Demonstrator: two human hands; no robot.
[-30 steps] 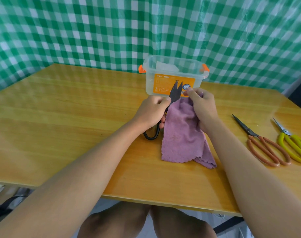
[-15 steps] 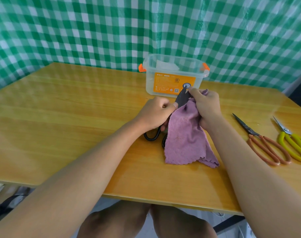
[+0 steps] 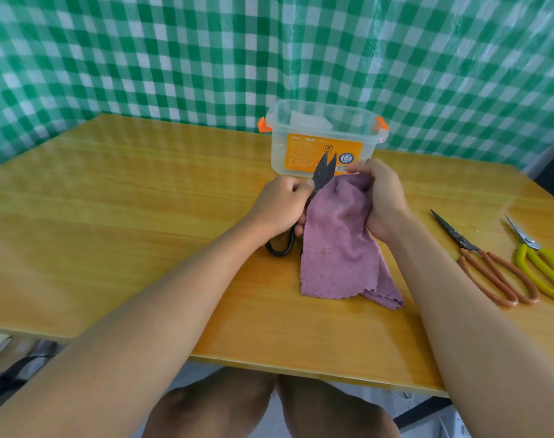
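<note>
Black scissors (image 3: 323, 171) stand tips-up in the middle of the wooden table (image 3: 117, 222), their blades slightly parted. My left hand (image 3: 282, 205) grips them just below the blades, and one black handle loop shows under that hand. A purple cloth (image 3: 338, 248) hangs from my right hand (image 3: 384, 200), which holds its upper edge beside the blades; the cloth's lower part lies on the table. The cloth covers the scissors' right side.
A clear plastic box (image 3: 323, 137) with orange clips and an orange label stands just behind my hands. Brown-handled scissors (image 3: 487, 267) and yellow-handled scissors (image 3: 541, 263) lie at the right. A green checked curtain hangs behind the table.
My right hand drew the cloth up over the blades and then back down, so both blade tips show again. My left hand stayed in its grip on the scissors.
</note>
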